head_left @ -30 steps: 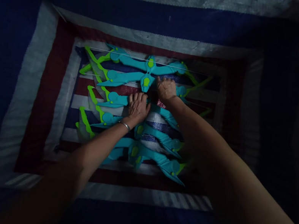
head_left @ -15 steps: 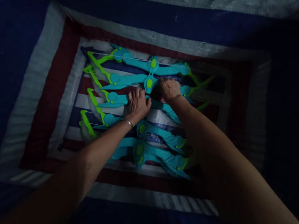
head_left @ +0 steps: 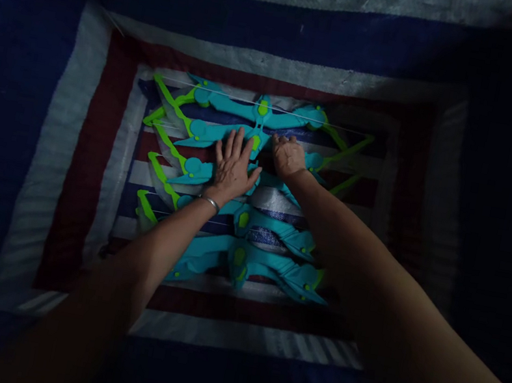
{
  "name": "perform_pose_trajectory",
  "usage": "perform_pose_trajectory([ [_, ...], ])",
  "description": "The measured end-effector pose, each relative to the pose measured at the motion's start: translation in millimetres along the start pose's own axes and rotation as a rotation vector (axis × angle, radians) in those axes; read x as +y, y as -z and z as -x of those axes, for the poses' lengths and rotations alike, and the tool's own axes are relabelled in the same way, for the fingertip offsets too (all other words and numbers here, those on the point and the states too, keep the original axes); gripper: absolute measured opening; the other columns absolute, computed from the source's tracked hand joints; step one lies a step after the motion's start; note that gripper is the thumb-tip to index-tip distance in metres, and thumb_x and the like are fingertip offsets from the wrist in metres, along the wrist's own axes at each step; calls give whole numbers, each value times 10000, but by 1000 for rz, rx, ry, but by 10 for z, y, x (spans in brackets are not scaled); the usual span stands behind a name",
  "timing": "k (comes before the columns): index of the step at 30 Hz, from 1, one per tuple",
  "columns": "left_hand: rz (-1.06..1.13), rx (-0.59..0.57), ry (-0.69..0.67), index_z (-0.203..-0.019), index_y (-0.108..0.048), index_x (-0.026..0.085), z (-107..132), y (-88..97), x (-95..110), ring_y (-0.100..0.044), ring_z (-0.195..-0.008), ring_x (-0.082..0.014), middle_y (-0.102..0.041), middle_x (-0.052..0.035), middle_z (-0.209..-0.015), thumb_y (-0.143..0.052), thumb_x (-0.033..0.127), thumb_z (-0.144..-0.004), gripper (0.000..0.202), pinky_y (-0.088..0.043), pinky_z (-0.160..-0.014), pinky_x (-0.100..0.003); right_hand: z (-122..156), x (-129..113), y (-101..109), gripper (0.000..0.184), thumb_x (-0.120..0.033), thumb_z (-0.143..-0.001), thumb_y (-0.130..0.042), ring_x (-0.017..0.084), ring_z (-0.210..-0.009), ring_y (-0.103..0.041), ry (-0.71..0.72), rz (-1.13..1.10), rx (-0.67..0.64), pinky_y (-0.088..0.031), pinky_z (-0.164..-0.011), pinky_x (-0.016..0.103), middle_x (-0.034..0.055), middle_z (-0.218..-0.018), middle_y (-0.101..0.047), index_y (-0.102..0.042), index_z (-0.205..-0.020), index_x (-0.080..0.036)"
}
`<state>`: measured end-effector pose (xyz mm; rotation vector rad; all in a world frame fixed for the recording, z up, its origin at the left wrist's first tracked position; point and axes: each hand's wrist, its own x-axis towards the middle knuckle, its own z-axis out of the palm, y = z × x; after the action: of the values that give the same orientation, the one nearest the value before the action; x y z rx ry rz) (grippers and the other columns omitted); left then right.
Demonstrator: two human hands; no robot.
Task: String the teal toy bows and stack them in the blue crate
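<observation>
Several turquoise and lime-green toy bows lie in a column, nested one below another. My left hand (head_left: 232, 173) is open, fingers spread, lying over the second toy bow (head_left: 216, 134) and the third toy bow (head_left: 195, 169) just left of their grips. A metal bangle (head_left: 210, 202) circles that wrist. My right hand (head_left: 288, 157) has its fingers curled down over the right limb of the second bow, close to its middle; their undersides are hidden. Above both hands sits the top toy bow (head_left: 236, 107), its pale string slanting across it.
A large woven bag with blue, white and red stripes surrounds the bows; its far wall (head_left: 304, 31) and left wall (head_left: 43, 134) rise around them. Nearer me are two lower bows, the fourth bow (head_left: 274, 226) and the bottom bow (head_left: 268, 261). The right side is dark.
My left hand has moved up and slightly left, and its fingers have gone from bent to spread. The top bow's string and green tips have shifted. My right hand stays nearly in place.
</observation>
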<state>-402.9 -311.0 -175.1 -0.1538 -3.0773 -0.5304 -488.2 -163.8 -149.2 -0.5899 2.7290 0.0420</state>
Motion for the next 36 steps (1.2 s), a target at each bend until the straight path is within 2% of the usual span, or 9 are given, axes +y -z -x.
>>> perform_pose_trajectory([
  [4, 42, -72, 7, -1617, -296, 145, -125, 5, -90, -12, -1593, -391, -117, -163, -1725, -483, 499, -950, 778, 58, -1241, -672, 19, -28, 55, 550, -58, -997, -246, 341, -1317, -491, -65, -39, -11, -475, -1004, 443, 250, -1374, -560, -430, -1514, -28],
  [8, 84, -47, 37, -1607, -325, 166, -141, -28, -96, -20, -1596, -371, -133, -130, -1728, -473, 450, -947, 733, 81, -1250, -653, 285, 7, 0, 523, -171, -1043, -303, 321, -1415, -381, 98, -77, 129, -438, -1084, 452, 214, -1593, -358, -400, -1546, -70],
  [11, 113, -20, 32, -1602, -337, 184, -125, -34, -91, -32, -1599, -346, -158, -112, -1727, -466, 445, -950, 715, 84, -1260, -636, 662, 60, -158, 479, -265, -1068, -350, 314, -1367, -400, 288, -48, 131, -386, -1106, 469, 185, -1531, -453, -476, -1499, -98],
  [14, 143, -7, 33, -1599, -345, 194, -108, -24, -99, -46, -1599, -341, -174, -115, -1723, -466, 456, -953, 708, 84, -1261, -635, 918, 106, -361, 481, -178, -1059, -308, 331, -1293, -431, 351, 14, 76, -360, -1057, 510, 223, -1476, -499, -491, -1495, -89],
  [21, 145, -19, 56, -1602, -342, 209, -117, 35, -100, -48, -1599, -344, -187, -104, -1721, -447, 437, -973, 678, 81, -1266, -643, 669, 57, -525, 541, -150, -1068, -233, 325, -1214, -447, 277, 24, 90, -330, -1020, 497, 192, -1411, -543, -380, -1588, -136],
  [26, 170, -22, 91, -1597, -358, 228, -138, 51, -79, -52, -1600, -337, -204, -71, -1720, -456, 382, -964, 659, 96, -1275, -631, 753, -22, -368, 475, -181, -1071, -290, 315, -1219, -437, 293, -34, 140, -347, -1014, 468, 184, -1381, -545, -503, -1491, -129],
  [29, 205, -1, 92, -1587, -379, 250, -138, 47, -74, -55, -1600, -332, -230, -53, -1714, -471, 382, -959, 648, 91, -1278, -632, 1099, -112, -312, 414, -255, -1076, -375, 290, -1154, -480, 416, -57, 76, -382, -980, 416, 177, -1270, -591, -563, -1411, -101],
  [32, 232, 0, 89, -1582, -389, 252, -135, 47, -73, -56, -1600, -334, -238, -50, -1712, -470, 386, -961, 640, 88, -1280, -635, 1436, -173, -400, 436, -267, -1047, -456, 289, -1105, -505, 489, -25, -62, -405, -935, 396, 185, -1244, -599, -539, -1426, -69],
  [36, 213, 4, 82, -1577, -397, 255, -128, 43, -88, -72, -1601, -314, -250, -52, -1708, -449, 404, -974, 623, 88, -1286, -611, 1500, -170, -567, 522, -136, -1041, -323, 298, -1124, -495, 464, 30, -101, -384, -978, 435, 207, -1292, -579, -407, -1552, -71],
])
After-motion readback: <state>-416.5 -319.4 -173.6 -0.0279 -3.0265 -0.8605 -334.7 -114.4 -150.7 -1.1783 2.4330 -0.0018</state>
